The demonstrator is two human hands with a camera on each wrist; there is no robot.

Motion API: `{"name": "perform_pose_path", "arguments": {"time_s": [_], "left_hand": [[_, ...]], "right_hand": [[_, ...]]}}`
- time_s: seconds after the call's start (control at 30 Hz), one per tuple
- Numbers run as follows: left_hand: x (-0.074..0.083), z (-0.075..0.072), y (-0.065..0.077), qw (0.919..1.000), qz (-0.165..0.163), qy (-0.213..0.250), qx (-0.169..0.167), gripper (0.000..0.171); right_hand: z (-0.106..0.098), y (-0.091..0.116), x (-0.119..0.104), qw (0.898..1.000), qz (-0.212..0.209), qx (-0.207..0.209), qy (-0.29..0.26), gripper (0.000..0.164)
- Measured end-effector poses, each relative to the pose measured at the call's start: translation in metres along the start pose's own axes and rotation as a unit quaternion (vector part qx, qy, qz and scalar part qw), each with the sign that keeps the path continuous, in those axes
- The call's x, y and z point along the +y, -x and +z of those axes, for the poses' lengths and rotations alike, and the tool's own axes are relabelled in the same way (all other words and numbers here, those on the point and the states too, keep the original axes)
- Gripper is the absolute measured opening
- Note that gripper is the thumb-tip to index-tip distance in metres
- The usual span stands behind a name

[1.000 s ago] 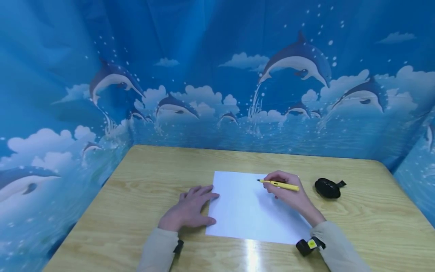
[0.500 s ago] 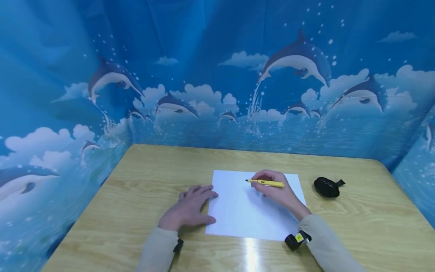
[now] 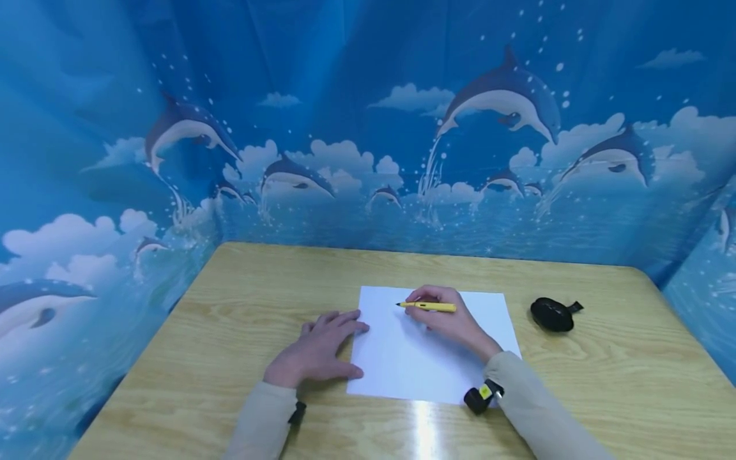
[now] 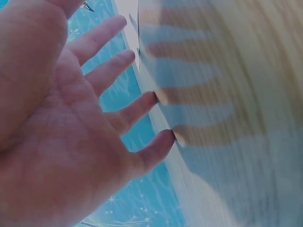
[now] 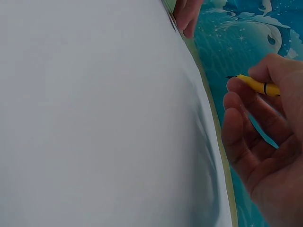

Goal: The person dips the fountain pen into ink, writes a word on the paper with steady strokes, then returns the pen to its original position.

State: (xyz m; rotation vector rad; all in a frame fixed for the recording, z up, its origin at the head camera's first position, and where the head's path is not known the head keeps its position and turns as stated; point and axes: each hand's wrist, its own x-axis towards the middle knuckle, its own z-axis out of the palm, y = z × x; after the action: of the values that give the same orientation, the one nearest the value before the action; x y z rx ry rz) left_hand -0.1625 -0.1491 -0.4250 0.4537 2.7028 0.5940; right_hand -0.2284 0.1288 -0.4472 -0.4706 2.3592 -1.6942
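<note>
A blank white sheet of paper [image 3: 397, 364] lies on the wooden table. The left hand [image 3: 319, 350] rests with spread fingers at the paper's left edge, its thumb and fingertips over that edge; in the left wrist view the fingers of this hand [image 4: 80, 113] reach out fairly straight to the tabletop. Over the upper part of the sheet, the right hand [image 3: 445, 316] pinches a yellow fountain pen [image 3: 434, 307], its dark nib pointing left. In the right wrist view the pen [image 5: 255, 85] sits between thumb and fingers, the nib apart from the paper [image 5: 104, 113].
A small black pouch [image 3: 552, 315] with a short tab lies on the table [image 3: 621, 358] to the right of the paper. Behind and beside the table hangs a blue curtain [image 3: 345, 211] printed with dolphins. Each wrist wears a black camera [image 3: 478, 399].
Across the upper part of the paper the right hand has moved left with the pen. The left hand stays at the sheet's left edge.
</note>
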Motion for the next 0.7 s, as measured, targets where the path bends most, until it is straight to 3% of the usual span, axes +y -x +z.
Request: {"name": "perform_pose_path", "arguments": {"time_s": [0.37, 0.7], "left_hand": [[-0.003, -0.003, 0.000, 0.9998, 0.003, -0.016, -0.011, 0.076], [-0.001, -0.002, -0.001, 0.9999, -0.001, -0.009, -0.014, 0.075]], "right_hand": [[0.013, -0.010, 0.000, 1.000, 0.009, -0.013, 0.007, 0.015], [0.025, -0.019, 0.004, 0.999, -0.027, -0.034, 0.024, 0.011]]}}
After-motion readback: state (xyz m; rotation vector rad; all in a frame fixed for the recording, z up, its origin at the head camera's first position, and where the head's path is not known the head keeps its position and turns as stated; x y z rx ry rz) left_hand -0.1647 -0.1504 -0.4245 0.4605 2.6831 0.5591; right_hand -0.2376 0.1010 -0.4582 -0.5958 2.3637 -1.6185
